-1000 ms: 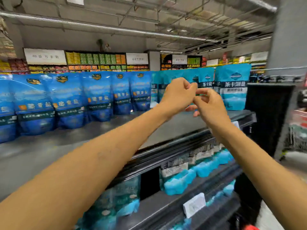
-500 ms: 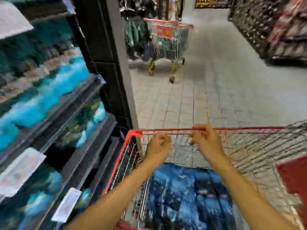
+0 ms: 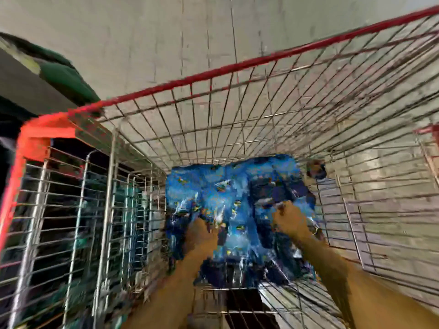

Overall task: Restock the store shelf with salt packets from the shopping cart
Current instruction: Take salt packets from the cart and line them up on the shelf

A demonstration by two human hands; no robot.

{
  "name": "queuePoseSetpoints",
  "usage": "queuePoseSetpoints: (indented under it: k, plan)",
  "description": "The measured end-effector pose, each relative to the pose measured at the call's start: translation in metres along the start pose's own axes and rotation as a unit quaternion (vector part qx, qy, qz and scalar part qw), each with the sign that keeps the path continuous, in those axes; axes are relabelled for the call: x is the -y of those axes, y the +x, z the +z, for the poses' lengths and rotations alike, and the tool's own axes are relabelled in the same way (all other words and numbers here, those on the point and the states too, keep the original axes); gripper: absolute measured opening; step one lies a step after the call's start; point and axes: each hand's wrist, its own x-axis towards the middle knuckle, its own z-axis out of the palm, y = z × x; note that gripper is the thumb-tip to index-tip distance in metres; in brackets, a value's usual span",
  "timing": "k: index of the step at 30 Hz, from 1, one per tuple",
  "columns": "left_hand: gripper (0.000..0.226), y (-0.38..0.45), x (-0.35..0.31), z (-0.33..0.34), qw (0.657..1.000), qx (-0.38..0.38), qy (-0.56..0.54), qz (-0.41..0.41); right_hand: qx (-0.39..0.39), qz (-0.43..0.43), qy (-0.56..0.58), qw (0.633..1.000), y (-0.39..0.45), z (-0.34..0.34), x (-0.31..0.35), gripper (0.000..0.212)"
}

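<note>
Both hands [image 3: 202, 233] [image 3: 288, 220] lowered into cart [image 3: 213, 76], onto salt packets [image 3: 232, 203]

You are looking steeply down from your head camera, the only view, straight into the wire basket of the shopping cart [image 3: 237, 129]. The wide lens is sitting close over the basket's near end, bending its red rim across the top and down the left. The blue salt packets [image 3: 237, 210] on the basket floor are filling the centre, blurred. Tiled floor [image 3: 142, 32] is showing beyond the far rim.
</note>
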Motion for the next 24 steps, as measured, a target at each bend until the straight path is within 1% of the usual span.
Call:
queuePoseSetpoints:
  k: [1, 2, 3, 4, 5, 6, 7, 8, 9, 10, 11, 12, 14, 15, 17, 18, 20, 24]
  plan:
    - [0.037, 0.014, 0.004, 0.008, 1.0, -0.016, 0.012, -0.008, -0.009, 0.002, -0.009, 1.0, 0.018, 0.005, -0.003, 0.009]
    - [0.046, 0.03, 0.009, 0.019, 0.999, -0.026, 0.02, 0.001, -0.022, 0.001, -0.022, 1.0, 0.038, 0.011, -0.006, 0.026]
    - [0.06, 0.041, 0.012, 0.027, 0.999, -0.023, 0.038, -0.003, -0.02, -0.002, -0.037, 0.999, 0.058, 0.017, -0.008, 0.048]
    - [0.075, 0.054, 0.015, 0.036, 0.999, -0.013, 0.052, -0.01, -0.022, -0.006, -0.049, 0.999, 0.072, 0.02, -0.005, 0.065]
    - [0.087, 0.062, 0.016, 0.042, 0.998, -0.006, 0.053, -0.02, -0.027, -0.012, -0.065, 0.997, 0.088, 0.024, -0.005, 0.076]
    - [0.097, 0.074, 0.019, 0.052, 0.997, -0.002, 0.073, -0.018, -0.028, -0.013, -0.087, 0.996, 0.105, 0.029, -0.004, 0.08]
    - [0.104, 0.083, 0.02, 0.061, 0.994, -0.002, 0.105, -0.018, -0.033, -0.017, -0.113, 0.993, 0.12, 0.032, -0.004, 0.077]
    - [0.109, 0.089, 0.021, 0.069, 0.991, -0.01, 0.13, -0.016, -0.038, -0.02, -0.135, 0.99, 0.134, 0.036, -0.003, 0.07]
    - [0.112, 0.093, 0.021, 0.074, 0.99, -0.031, 0.133, -0.026, -0.043, -0.017, -0.146, 0.988, 0.147, 0.039, -0.003, 0.063]
    - [0.114, 0.095, 0.021, 0.078, 0.991, -0.057, 0.11, -0.041, -0.042, -0.001, -0.143, 0.989, 0.156, 0.041, -0.002, 0.062]
    - [0.111, 0.097, 0.02, 0.08, 0.992, -0.075, 0.072, -0.065, -0.036, 0.014, -0.136, 0.99, 0.165, 0.045, -0.002, 0.061]
    - [0.102, 0.099, 0.022, 0.081, 0.993, -0.082, 0.033, -0.079, -0.03, 0.022, -0.132, 0.991, 0.17, 0.049, -0.001, 0.057]
    - [0.069, 0.103, 0.023, 0.082, 0.994, -0.065, -0.03, -0.079, -0.04, 0.023, -0.105, 0.993, 0.179, 0.057, -0.002, 0.05]
    - [0.061, 0.104, 0.023, 0.082, 0.995, -0.045, -0.057, -0.075, -0.056, 0.021, -0.067, 0.996, 0.181, 0.06, -0.002, 0.049]
    - [0.057, 0.108, 0.024, 0.08, 0.991, -0.009, -0.111, -0.076, -0.071, 0.032, 0.008, 0.997, 0.18, 0.065, 0.001, 0.055]
    - [0.058, 0.11, 0.025, 0.079, 0.989, 0.002, -0.131, -0.074, -0.062, 0.046, 0.035, 0.996, 0.178, 0.066, 0.004, 0.054]
    - [0.052, 0.112, 0.027, 0.078, 0.982, 0.022, -0.172, -0.07, -0.019, 0.062, 0.08, 0.995, 0.173, 0.068, 0.007, 0.054]
    - [0.041, 0.102, 0.03, 0.072, 0.957, 0.048, -0.267, -0.098, 0.054, 0.108, 0.202, 0.972, 0.154, 0.069, -0.004, 0.027]
